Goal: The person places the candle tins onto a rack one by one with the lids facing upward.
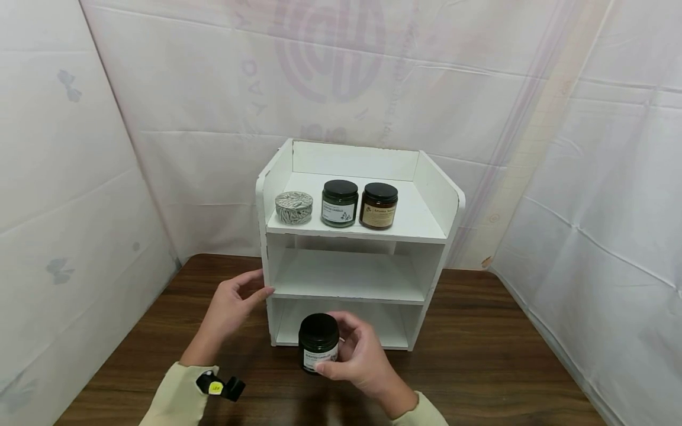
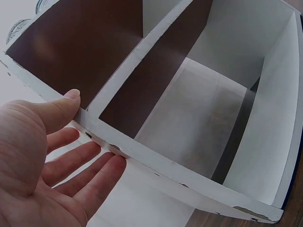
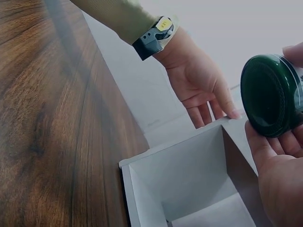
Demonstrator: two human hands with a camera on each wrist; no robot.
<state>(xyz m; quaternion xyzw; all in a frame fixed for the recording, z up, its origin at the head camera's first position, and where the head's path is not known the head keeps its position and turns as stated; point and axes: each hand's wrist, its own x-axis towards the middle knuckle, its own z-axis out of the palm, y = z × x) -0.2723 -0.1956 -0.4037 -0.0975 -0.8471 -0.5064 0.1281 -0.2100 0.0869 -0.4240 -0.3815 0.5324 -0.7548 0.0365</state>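
In the head view my right hand point(image 1: 364, 355) holds a dark green candle jar point(image 1: 318, 346) with a black lid and a white label, upright in front of the lowest compartment. The right wrist view shows the jar's green glass base point(image 3: 267, 97) between fingers and thumb. My left hand point(image 1: 231, 307) touches the left side panel of a white shelf unit point(image 1: 346, 298). Its thumb point(image 2: 66, 106) rests at the panel's front edge near the middle board, with the fairly straight fingers against the outer side.
On the top shelf stand a round patterned tin point(image 1: 294, 207), a green candle jar point(image 1: 339, 203) and an amber candle jar point(image 1: 379, 206), side by side. The unit stands on a dark wood table point(image 1: 479, 355). Pale fabric point(image 1: 202, 118) hangs behind and on both sides.
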